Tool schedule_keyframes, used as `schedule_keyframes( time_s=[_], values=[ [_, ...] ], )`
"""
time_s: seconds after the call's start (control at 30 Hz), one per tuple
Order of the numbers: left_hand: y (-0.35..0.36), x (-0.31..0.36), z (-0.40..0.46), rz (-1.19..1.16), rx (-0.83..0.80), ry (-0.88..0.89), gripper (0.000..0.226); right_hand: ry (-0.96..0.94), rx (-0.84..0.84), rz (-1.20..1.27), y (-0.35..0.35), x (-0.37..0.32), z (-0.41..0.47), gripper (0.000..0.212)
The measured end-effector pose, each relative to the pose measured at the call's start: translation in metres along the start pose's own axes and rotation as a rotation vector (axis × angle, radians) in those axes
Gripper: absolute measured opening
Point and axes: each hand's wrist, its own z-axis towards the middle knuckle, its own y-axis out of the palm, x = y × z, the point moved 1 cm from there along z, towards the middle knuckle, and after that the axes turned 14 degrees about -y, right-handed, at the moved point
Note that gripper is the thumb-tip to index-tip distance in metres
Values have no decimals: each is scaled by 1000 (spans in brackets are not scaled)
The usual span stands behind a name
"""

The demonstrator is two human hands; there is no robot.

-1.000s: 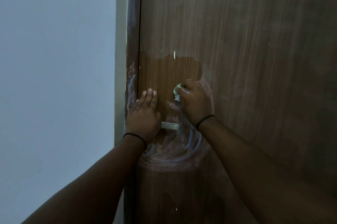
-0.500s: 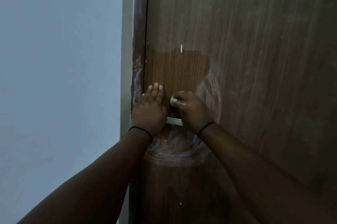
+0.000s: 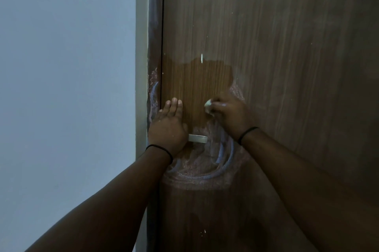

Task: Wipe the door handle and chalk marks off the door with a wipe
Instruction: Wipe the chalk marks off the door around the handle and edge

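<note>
Up from beside the door handle (image 3: 198,138) has come the right hand (image 3: 231,114), fingers bunched round the wipe (image 3: 208,105); the left hand (image 3: 168,126) presses flat on the door (image 3: 287,67). One patch above looks wiped clean; chalk marks (image 3: 205,169) below and on the door frame (image 3: 152,91) remain.

A plain pale grey-blue wall (image 3: 65,87) fills the left side of the view — smooth, dim and unmarked. Along its right edge runs a lighter vertical strip (image 3: 141,46), and just beside that stands the dark brown door frame (image 3: 155,25), top to bottom. Each wrist carries a thin black band — one on the left (image 3: 160,149), one on the right (image 3: 247,133).
</note>
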Motion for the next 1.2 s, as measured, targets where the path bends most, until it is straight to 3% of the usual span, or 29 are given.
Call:
schedule_keyframes(
  time_s=[0.07, 0.2, 0.33, 0.43, 0.6, 0.77, 0.83, 0.93, 1.1, 1.2],
  values=[
    [-2, 6, 1, 36, 18, -10, 62, 91, 109, -29, -2, 1, 8, 8],
    [-1, 14, -8, 39, 52, 56, 59, 2, -69, 15, 7, -8, -2, 13],
    [-2, 31, -4, 9, 78, 174, 62, 153, 158, -73, -20, 27, -4, 8],
    [-1, 40, 3, 25, 62, 158, 62, 254, 186, -121, -19, 29, 16, 11],
    [3, 41, 6, 27, 54, 144, 61, 70, 21, -10, -9, 12, -11, 14],
    [3, 46, 8, 63, 48, 128, 59, 246, 202, -200, -34, 39, 10, 10],
    [2, 48, 8, 57, 46, 118, 58, 186, 220, -144, -24, 24, 19, 8],
    [-1, 46, 8, 43, 61, 121, 57, 0, -2, -24, -13, 5, -10, 11],
    [0, 43, 5, 32, 43, 139, 59, 297, 167, -136, -38, 35, -29, 11],
    [2, 41, 3, 11, 27, 145, 62, 413, 212, -35, -25, 22, -7, 13]
  ],
)
